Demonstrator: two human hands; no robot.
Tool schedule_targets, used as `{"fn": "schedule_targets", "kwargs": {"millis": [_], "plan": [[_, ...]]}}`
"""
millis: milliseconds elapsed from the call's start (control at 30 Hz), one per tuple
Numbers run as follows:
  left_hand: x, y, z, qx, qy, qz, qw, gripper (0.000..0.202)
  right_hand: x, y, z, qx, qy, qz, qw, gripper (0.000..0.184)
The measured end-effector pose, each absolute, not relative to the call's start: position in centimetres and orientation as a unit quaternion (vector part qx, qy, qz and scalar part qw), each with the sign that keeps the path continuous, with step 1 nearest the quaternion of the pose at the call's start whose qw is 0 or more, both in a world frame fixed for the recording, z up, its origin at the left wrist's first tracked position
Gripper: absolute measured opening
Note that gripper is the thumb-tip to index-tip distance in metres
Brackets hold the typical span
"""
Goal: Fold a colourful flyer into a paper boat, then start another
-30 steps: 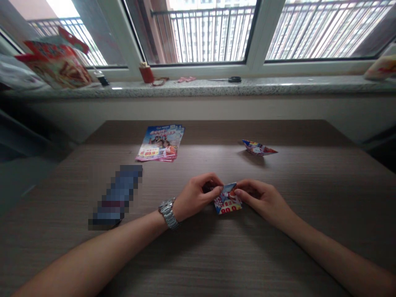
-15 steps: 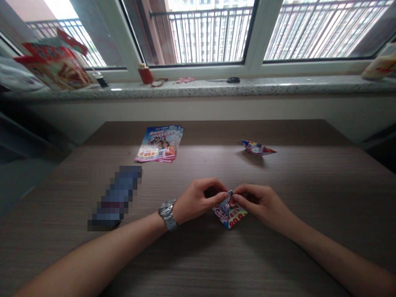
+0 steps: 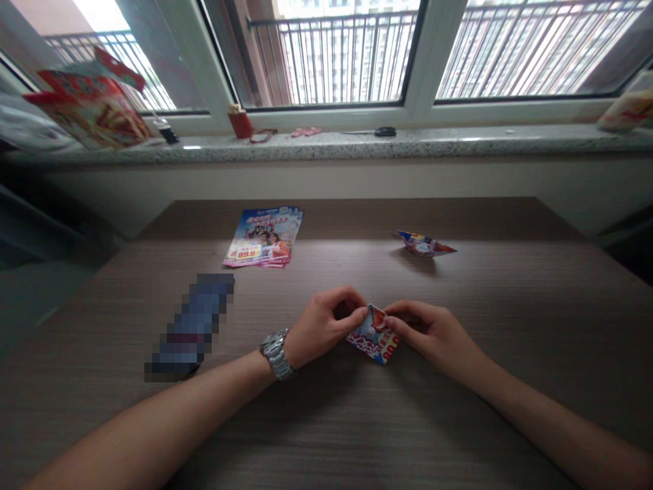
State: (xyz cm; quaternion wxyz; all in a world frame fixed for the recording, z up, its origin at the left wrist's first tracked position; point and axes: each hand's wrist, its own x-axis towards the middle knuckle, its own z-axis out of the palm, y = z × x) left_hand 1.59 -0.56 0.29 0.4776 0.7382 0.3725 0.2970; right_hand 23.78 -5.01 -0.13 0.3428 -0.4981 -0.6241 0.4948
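Note:
A small folded flyer (image 3: pixel 375 340), printed in blue, pink, red and yellow, is held above the wooden table (image 3: pixel 326 435) with one corner pointing down toward me. My left hand (image 3: pixel 326 320), with a metal watch on its wrist, pinches the paper's upper left edge between thumb and fingers. On the upper right edge, my right hand (image 3: pixel 426 330) grips it the same way. Beyond the right hand rests a folded paper boat (image 3: pixel 426 244) of similar print. The far sides of the folded flyer are hidden.
A stack of flyers (image 3: pixel 265 238) lies at the back left, with a blurred-out dark blue oblong thing (image 3: pixel 191 327) nearer me. On the granite windowsill (image 3: pixel 326 144) are scissors (image 3: pixel 382 132), a small red container (image 3: pixel 239 122) and a red food bag (image 3: pixel 96 109).
Both hands have shifted slightly up, and the folded flyer has turned so its lower corner points more to the right. Everything else on the table stays put.

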Motion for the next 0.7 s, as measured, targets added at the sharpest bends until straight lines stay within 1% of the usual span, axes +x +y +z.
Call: {"fn": "schedule_targets", "kwargs": {"millis": [167,300,533,600,700], "plan": [[1.64,-0.64,0.21,0.74,0.357,0.28,0.497,0.018,24.01,-5.04,-0.29,-0.495,-0.648,0.47,0.337,0.026],[1.61,-0.78,0.28,0.748,0.353,0.274,0.491,0.016,24.33,-4.97,-0.18,-0.49,-0.677,0.447,0.319,0.025],[1.58,-0.83,0.69,0.777,0.339,0.261,0.462,0.019,24.24,-5.13,0.37,-0.494,-0.715,0.405,0.283,0.024],[1.55,-0.76,0.69,0.775,0.346,0.26,0.46,0.019,24.12,-5.16,0.4,-0.496,-0.708,0.411,0.289,0.024],[1.44,-0.55,0.51,0.758,0.36,0.28,0.467,0.021,24.1,-5.0,0.36,-0.501,-0.667,0.451,0.316,0.024]]}}
